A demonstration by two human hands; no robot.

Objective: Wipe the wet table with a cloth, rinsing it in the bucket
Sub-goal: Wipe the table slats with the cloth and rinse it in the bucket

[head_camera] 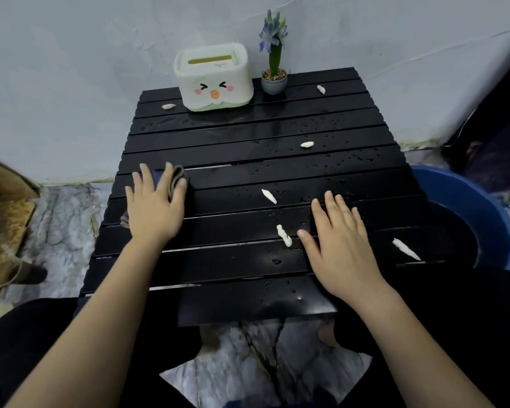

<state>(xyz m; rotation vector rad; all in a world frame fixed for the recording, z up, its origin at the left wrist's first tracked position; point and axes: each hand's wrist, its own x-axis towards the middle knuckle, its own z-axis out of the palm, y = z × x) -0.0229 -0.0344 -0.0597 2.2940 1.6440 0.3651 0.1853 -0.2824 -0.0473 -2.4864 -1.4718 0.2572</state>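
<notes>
While the wet table [248,178] lies open at centre, the cloth [175,179] is pressed near its 9 o'clock edge under the spread left hand [153,207]; the right hand [339,245] is laid flat, the bucket [477,207] at 3 o'clock.

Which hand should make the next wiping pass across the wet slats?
Left. The left hand already presses the cloth on the table; the right hand lies flat and empty, nearer the bucket.

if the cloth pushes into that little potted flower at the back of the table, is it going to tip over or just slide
Tipping looks likelier. The potted flower carries a tall stem above a small, narrow pot, so a push high up would probably topple it. The black slatted table is beaded with water, so a low nudge at the pot might slide it, though the slat gaps could catch its base.
</notes>
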